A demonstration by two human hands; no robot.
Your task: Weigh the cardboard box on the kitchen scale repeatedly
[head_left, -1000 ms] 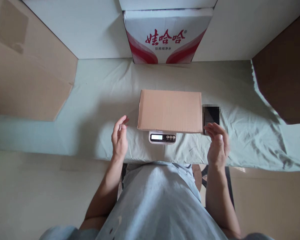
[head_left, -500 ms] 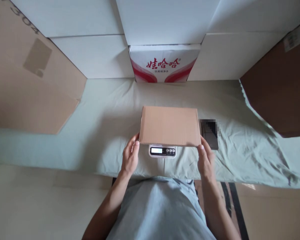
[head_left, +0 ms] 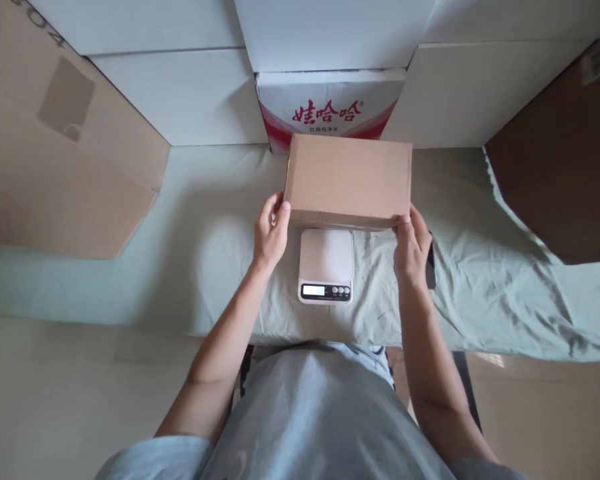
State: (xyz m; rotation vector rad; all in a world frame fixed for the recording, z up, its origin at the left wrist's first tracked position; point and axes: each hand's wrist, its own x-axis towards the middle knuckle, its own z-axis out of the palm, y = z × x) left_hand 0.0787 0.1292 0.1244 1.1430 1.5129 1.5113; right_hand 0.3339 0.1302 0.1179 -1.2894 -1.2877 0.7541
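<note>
A plain brown cardboard box (head_left: 349, 175) is held between my two hands, beyond the scale and in front of the printed carton. My left hand (head_left: 272, 230) grips its near left corner, thumb on the side and fingers partly hidden behind. At the near right corner, my right hand (head_left: 411, 245) holds the box with the thumb at the edge. The white digital kitchen scale (head_left: 326, 257) lies on the cloth nearer to me, its platform bare. Its display is lit, but the reading is too faint to make out.
A dark flat object (head_left: 431, 267) lies mostly hidden behind my right hand. Large cardboard panels stand at left (head_left: 70, 180) and right (head_left: 555, 167). At the back is a white carton (head_left: 330, 90) with red lettering. A wrinkled pale green cloth (head_left: 190, 280) covers the surface.
Both hands have carried the cardboard box off the scale, away from me and upward. The scale's platform now shows, and the box covers the lower part of the printed carton.
</note>
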